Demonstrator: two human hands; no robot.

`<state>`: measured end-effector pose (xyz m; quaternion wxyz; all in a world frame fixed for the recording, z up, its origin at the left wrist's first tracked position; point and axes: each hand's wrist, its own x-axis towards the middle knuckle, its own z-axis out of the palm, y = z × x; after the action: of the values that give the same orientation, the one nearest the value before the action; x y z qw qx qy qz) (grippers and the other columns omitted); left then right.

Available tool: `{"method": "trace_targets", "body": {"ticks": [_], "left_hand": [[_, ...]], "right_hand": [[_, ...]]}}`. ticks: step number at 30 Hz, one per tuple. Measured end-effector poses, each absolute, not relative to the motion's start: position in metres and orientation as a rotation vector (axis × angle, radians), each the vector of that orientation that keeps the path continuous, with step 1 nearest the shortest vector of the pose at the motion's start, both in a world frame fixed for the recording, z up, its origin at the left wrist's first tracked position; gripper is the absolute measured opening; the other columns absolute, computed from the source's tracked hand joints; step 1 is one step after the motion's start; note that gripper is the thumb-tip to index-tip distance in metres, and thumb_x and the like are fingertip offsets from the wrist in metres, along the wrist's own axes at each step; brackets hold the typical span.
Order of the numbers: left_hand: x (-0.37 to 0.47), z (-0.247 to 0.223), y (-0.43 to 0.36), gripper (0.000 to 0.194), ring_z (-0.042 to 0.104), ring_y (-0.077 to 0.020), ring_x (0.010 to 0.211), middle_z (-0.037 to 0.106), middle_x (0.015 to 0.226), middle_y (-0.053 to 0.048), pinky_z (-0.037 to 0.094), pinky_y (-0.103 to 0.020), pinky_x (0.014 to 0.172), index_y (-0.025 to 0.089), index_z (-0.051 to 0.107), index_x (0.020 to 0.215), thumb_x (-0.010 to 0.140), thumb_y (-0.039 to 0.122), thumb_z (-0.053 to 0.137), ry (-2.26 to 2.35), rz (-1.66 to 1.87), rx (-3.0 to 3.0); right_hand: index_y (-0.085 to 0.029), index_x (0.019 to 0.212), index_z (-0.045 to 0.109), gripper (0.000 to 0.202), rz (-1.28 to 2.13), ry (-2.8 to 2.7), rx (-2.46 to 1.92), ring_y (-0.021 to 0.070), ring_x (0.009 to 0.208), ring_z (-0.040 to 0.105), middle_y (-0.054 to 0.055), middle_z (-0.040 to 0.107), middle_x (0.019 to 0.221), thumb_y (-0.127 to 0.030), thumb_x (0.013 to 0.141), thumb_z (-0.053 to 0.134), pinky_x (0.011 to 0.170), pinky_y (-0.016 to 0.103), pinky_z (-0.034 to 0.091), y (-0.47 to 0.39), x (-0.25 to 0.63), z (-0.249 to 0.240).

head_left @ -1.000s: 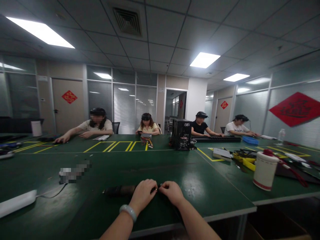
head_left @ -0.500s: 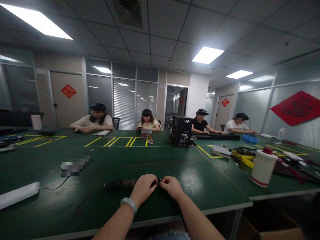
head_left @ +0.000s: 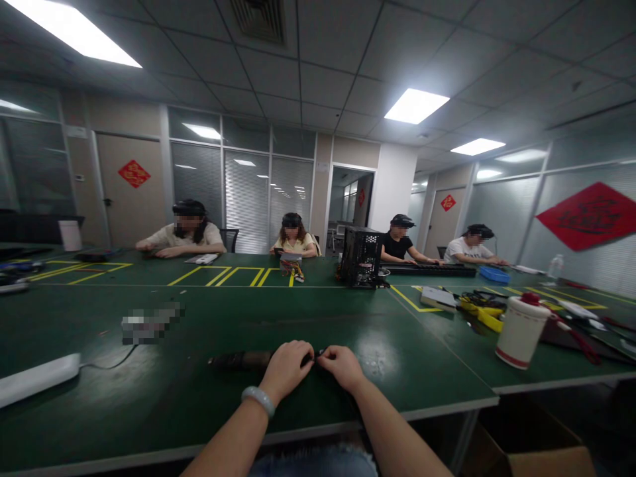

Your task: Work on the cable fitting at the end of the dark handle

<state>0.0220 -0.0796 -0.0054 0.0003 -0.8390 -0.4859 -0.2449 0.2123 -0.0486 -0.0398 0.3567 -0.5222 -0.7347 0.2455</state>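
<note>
A long dark cylindrical tool lies sideways on the green table, its narrow tip pointing left. My left hand, with a pale bracelet at the wrist, is closed around the tool's right end. Just beside it, my right hand pinches a thin black piece, which looks like the start of a cord, at that same end. The fingertips of both hands nearly meet there. My fingers hide how the black piece and the tool join. A dark cord seems to run down by my right forearm to the table edge.
A white power strip and a blurred-out item lie to the left. Rightward stand a white canister with a red lid and a yellow tray. A black computer case stands farther back; several people sit across the table.
Both hands keep almost the same place and grip on the tool and the black piece. The view has shifted slightly. Across the table, the person at the left has moved their hands a little.
</note>
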Motion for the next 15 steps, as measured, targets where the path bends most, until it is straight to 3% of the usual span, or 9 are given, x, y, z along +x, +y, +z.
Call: {"method": "trace_targets", "body": {"ticks": [15], "left_hand": [[0.0225,-0.0034,-0.0798,0.011,0.056,-0.0198,0.097,0.064,0.099,-0.002,0.038,-0.031,0.085,0.024,0.061,0.095,0.087,0.023,0.054,-1.518,-0.738,-2.645]], "right_hand": [[-0.021,0.077,0.074,0.019,0.609,-1.924,-1.364,0.0158,0.073,0.064,0.000,0.073,0.079,-0.036,0.079,0.063,0.063,0.022,0.040,-0.0478,0.2125,-0.0396]]}}
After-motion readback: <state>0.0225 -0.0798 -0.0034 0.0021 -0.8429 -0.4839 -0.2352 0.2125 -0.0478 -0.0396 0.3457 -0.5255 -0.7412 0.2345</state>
